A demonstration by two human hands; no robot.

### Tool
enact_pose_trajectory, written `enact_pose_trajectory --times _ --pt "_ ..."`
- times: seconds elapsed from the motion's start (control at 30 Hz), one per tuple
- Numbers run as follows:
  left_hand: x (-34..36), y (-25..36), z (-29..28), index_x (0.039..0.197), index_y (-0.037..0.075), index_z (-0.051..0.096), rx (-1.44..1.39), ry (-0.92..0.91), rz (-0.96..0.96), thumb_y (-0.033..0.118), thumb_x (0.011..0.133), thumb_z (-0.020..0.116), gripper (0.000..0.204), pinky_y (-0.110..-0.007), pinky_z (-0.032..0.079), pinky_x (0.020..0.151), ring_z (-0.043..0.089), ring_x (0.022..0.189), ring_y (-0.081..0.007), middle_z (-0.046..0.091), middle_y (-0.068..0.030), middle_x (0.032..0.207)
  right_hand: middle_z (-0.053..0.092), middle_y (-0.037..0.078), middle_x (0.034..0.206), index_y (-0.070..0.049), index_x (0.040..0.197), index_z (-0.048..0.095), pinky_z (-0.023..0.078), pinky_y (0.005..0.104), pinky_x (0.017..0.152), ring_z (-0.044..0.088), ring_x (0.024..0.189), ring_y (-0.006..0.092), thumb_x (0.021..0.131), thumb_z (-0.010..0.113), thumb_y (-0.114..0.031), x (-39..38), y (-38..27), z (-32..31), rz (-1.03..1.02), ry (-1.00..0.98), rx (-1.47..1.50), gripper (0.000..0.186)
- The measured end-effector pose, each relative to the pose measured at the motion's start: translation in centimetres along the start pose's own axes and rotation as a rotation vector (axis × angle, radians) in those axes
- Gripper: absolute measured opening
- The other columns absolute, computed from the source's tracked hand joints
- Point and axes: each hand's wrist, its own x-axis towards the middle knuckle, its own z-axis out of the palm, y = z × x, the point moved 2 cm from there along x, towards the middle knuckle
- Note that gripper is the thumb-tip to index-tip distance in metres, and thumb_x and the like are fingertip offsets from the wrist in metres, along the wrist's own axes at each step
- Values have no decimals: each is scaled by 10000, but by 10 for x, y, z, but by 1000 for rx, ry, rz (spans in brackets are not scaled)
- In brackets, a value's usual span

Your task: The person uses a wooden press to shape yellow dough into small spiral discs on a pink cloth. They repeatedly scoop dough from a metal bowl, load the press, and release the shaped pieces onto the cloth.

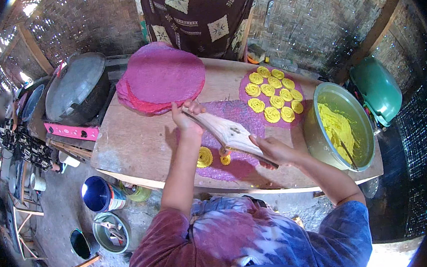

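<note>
My left hand (pixel 188 116) and my right hand (pixel 274 152) are closed around opposite ends of a pale wooden hand press (pixel 231 132), tilted down to the right over the table. Below its middle, a small yellow dough swirl (pixel 225 160) lies on a purple mesh sheet (pixel 232 113). Left of that swirl sits a larger yellow spiral (pixel 204 157). Farther right, another round purple sheet (pixel 292 119) bears several yellow spirals (pixel 274 82). Beside it stands a large pale green basin (pixel 319 137) with yellow dough (pixel 337 128) and a stick-like utensil (pixel 349 155).
A stack of round purple and red sheets (pixel 166 74) lies at the table's far left. Beyond the wooden table (pixel 125 153), a lidded pot (pixel 77 89) sits on a pink stove (pixel 72 131). Buckets (pixel 97 194) stand on the floor. Another person (pixel 28 143) is at far left.
</note>
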Motion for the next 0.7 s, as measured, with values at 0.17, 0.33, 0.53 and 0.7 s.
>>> enact_pose_trajectory --times 0.17,0.33,0.53,0.7 --pt "0 -11 13 665 159 421 -17 -4 -18 606 968 237 571 -347 359 579 376 509 -158 362 17 549 531 49 528 -16 731 610 381 292 356 524 415 140 901 396 -739 -13 -12 -17 -15 106 -30 772" --pt "10 10 26 651 162 413 14 -16 11 591 968 248 559 -350 344 544 353 481 -160 352 14 533 516 62 516 -19 672 601 380 309 358 496 397 144 912 388 -726 6 -10 0 -99 156 11 777" --pt "-12 -12 6 627 173 401 46 140 -8 585 945 300 530 -338 329 524 333 455 -144 331 28 513 508 52 512 -21 657 587 371 300 368 486 396 138 932 399 -687 -15 5 3 -48 150 -16 745" --pt "24 -51 6 600 190 373 27 91 -70 516 936 352 468 -311 321 482 322 428 -121 313 49 493 513 47 513 -43 622 584 379 293 382 490 393 135 934 450 -647 -11 14 -14 -150 417 -157 693"
